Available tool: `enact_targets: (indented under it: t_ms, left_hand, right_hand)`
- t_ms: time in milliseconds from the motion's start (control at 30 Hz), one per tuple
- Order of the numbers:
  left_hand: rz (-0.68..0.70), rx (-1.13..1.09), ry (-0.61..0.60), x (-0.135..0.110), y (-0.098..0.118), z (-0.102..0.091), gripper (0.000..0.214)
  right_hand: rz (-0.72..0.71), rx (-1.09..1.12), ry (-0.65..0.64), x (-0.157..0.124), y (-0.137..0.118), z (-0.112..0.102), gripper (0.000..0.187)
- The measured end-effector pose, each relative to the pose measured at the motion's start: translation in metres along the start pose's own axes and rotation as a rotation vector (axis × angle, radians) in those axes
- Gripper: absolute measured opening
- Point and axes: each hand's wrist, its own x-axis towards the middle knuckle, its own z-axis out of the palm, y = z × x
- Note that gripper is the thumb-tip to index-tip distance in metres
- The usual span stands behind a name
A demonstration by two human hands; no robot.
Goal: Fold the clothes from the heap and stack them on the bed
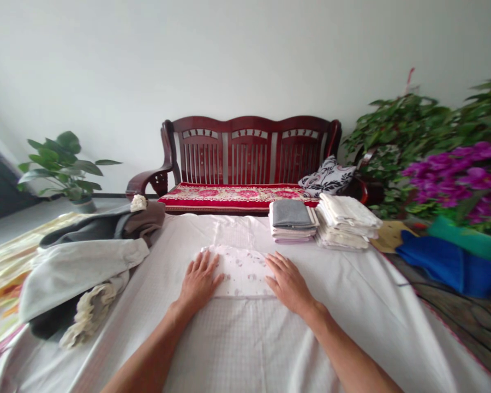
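A folded pale cloth with a faint printed pattern lies flat in the middle of the white-sheeted table. On its left end rests my left hand, palm down with the fingers apart. My right hand lies flat on the right end, its fingers also spread. Neither hand grips the cloth. What kind of garment or cloth it is cannot be made out in its folded form.
Beyond my right hand stand a folded stack topped with grey cloth and a stack of white cloths. Loose clothes are heaped at the left. Behind the table is a wooden bench; blue cloth and cables lie at right.
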Motion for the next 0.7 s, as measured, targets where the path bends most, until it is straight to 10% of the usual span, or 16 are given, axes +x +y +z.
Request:
enact_targets:
  t_ms: [700]
  left_hand:
    - [0.004,-0.014,0.032,-0.0011,-0.0002,-0.0007,0.055]
  right_hand:
    - [-0.042,0.007,0.048,-0.0004,0.003,0.0029,0.047]
